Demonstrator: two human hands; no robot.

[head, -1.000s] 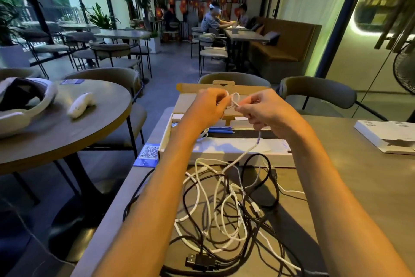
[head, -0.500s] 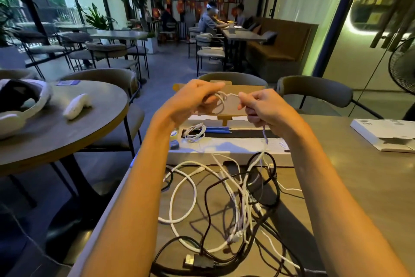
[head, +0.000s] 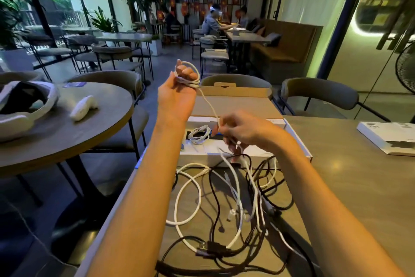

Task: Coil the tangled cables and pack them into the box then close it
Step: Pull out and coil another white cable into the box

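At nine o'clock in the view, a round table (head: pixel 89 126) carries a white headset (head: pixel 27 106), with a white controller (head: pixel 84 108) just beside it at its three o'clock. Nearer the centre, the left hand (head: pixel 177 97) is up above the box (head: pixel 197 157), its fingers curled with several loops of a white cable (head: pixel 210 106) wound round them. From those loops the cable runs down toward five o'clock to the right hand (head: pixel 244 128), whose thumb and curled fingertips pinch it over the open box. The box sits on the long table (head: pixel 359 186), its tan lid (head: pixel 242 106) folded open on the twelve o'clock side. One small white coil (head: pixel 199 134) lies inside it, at nine o'clock from the right hand. At six o'clock from the box, the tangled cables (head: pixel 235 198), white and black, lie in a loose heap on the table top, and the pinched cable drops into them. At three o'clock, well apart from the box, lies a flat white package (head: pixel 386 135).
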